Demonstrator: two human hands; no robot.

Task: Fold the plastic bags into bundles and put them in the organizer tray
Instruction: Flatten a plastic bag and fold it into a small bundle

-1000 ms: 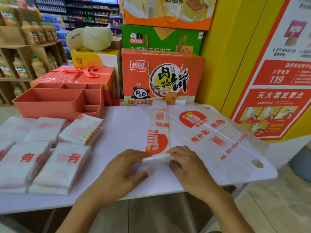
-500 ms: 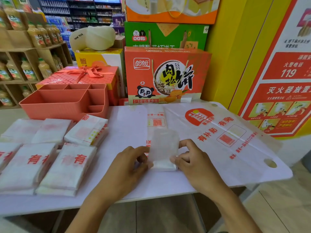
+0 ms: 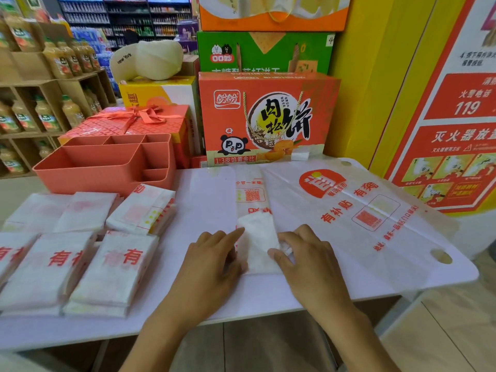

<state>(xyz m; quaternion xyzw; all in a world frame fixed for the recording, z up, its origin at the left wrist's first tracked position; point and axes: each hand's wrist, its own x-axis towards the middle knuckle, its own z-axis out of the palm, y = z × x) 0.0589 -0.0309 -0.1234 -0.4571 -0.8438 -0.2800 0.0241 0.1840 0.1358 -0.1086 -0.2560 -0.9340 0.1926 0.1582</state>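
A white plastic bag folded into a long narrow strip (image 3: 251, 194) lies on the white table (image 3: 204, 200), its near end rolled up into a thick bundle (image 3: 259, 242). My left hand (image 3: 212, 261) presses the bundle's left edge, index finger stretched over its top corner. My right hand (image 3: 308, 261) pinches the bundle's right edge. A flat unfolded bag (image 3: 370, 218) with red print lies to the right. The coral organizer tray (image 3: 107, 167), with several compartments, stands at the back left with nothing visible inside it.
Several folded bag stacks (image 3: 118, 269) fill the table's left side in front of the tray. Gift boxes (image 3: 265, 116) stand stacked behind the table. Drink shelves (image 3: 40, 76) are at far left, a yellow wall with a red poster (image 3: 451, 135) on the right.
Both hands have rolled the strip's near end farther away from me; the bundle is thicker and the visible strip is shorter.
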